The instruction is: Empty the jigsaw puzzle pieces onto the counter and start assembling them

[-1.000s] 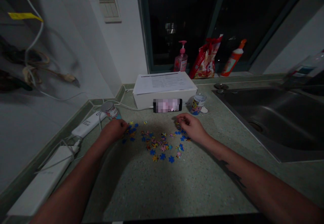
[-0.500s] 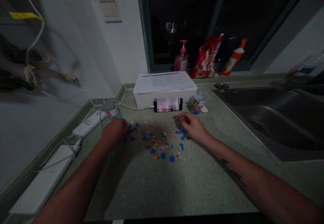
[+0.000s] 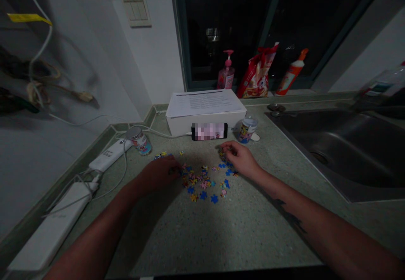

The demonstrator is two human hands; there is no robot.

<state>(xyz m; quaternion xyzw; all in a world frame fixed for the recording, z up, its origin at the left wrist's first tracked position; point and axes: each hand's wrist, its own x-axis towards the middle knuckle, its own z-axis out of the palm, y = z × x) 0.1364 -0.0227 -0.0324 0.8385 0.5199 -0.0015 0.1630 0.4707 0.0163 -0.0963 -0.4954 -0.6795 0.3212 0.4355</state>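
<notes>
Colourful jigsaw puzzle pieces (image 3: 203, 184), many of them blue, lie loose in the middle of the counter. At the left edge of this spread is my left hand (image 3: 161, 171), its fingers curled together and the tips beside the blue pieces. It hides some pieces beneath it. My right hand (image 3: 239, 156) rests at the upper right of the spread, thumb and fingers closed in a pinch over a small group of pieces (image 3: 222, 153). Whatever either hand holds is too small or hidden to make out.
A phone (image 3: 209, 131) leans against a white box (image 3: 177, 123) topped with papers. Printed jars stand left (image 3: 139, 141) and right (image 3: 247, 130). White power strips (image 3: 58, 225) with cables lie along the left wall. At right is a steel sink (image 3: 319, 145).
My left hand has moved right and slightly nearer, from the upper-left pieces to the edge of the middle spread, uncovering the left jar. My right hand has stayed in place.
</notes>
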